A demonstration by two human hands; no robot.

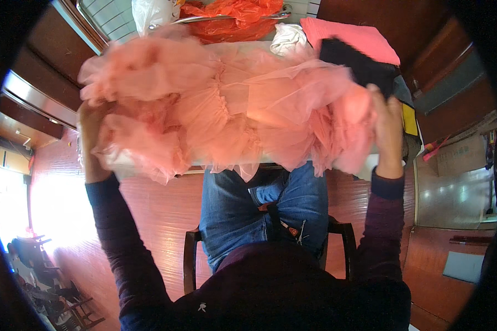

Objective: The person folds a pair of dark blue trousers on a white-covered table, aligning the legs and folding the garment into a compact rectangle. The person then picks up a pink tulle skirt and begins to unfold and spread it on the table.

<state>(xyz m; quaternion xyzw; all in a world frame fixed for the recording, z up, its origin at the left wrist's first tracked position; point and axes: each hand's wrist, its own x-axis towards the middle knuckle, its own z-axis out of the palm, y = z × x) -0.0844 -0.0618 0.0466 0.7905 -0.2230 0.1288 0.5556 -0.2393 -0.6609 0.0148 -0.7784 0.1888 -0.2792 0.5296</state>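
Observation:
A pink tulle garment [232, 103] with gathered, ruffled seams is spread across the table before me, its lower edge hanging over the front. My left hand [93, 120] is at the garment's left end, its fingers mostly hidden by the tulle. At the right end, my right hand [385, 120] lies against the bunched tulle, blurred; whether its fingers grip the fabric is unclear. Just beyond the right hand lies a black cloth [356, 66].
Behind the garment are a folded pink cloth [352, 35], a crumpled white cloth [289, 39], a red plastic bag [236, 16] and a white plastic bag [153, 16]. My legs in jeans [236, 215] are under the table's front edge, between the chair's armrests [190, 256].

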